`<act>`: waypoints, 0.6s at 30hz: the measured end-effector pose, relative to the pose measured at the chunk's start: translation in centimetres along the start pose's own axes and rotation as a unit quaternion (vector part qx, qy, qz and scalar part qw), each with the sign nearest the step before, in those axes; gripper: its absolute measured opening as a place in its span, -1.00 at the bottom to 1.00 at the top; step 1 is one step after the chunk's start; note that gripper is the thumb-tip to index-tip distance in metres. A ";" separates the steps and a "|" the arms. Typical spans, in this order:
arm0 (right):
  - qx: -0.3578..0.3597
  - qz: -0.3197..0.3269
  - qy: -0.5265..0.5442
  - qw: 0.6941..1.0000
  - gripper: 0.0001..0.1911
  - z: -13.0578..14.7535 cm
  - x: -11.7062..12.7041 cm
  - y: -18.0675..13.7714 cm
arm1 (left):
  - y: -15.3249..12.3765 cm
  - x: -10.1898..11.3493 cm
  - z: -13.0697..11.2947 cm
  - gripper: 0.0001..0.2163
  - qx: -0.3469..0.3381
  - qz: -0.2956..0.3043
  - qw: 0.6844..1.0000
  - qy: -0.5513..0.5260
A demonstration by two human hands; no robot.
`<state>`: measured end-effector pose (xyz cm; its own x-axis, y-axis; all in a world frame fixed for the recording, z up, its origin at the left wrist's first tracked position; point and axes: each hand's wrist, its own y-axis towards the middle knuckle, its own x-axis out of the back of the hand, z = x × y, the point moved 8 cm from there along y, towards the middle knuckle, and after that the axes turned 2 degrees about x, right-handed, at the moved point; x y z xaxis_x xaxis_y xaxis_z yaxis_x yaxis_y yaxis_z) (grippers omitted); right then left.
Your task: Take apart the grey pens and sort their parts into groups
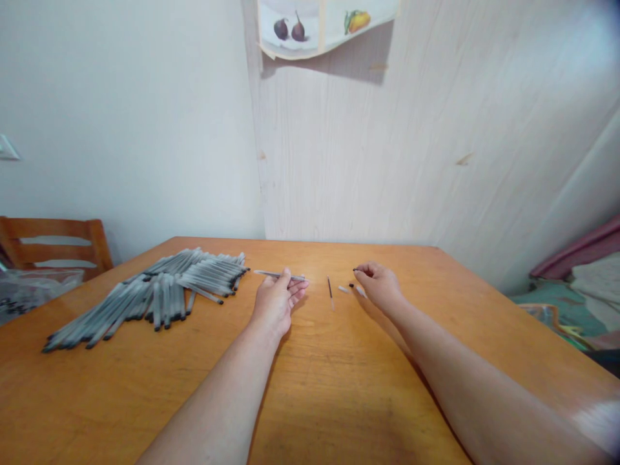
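My left hand (278, 298) rests on the wooden table (310, 387) with its fingers closed round a grey pen barrel (271, 274) that points left. My right hand (380, 284) lies a little to the right, fingers curled, pinching a small dark pen part (356, 269) at its fingertips. Between the two hands a thin ink refill (330, 289) lies loose on the table. Two small pale pieces (351, 288) lie just beside my right hand. A large pile of grey pens (159, 290) is spread out to the left of my left hand.
A wooden chair (53, 242) stands at the table's left end beside a clear plastic bag (33, 287). A pale wood panel wall (387, 148) rises behind the table, with a fruit picture (320, 22) hanging on it. Bedding (581, 284) lies at the right.
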<state>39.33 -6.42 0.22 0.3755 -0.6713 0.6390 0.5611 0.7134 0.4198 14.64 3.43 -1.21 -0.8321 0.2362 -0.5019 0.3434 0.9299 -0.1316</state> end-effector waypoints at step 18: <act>0.050 0.063 -0.205 0.975 -0.80 0.5 -1.3 -1.3 | 0.2 0.2 0.4 -0.86 0.003 0.003 1.000 0.009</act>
<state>37.74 -6.36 -0.79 0.0989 -0.4546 0.8852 0.4469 0.8151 0.3687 14.72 3.52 -1.63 -0.8376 0.2459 -0.4878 0.3505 0.9268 -0.1348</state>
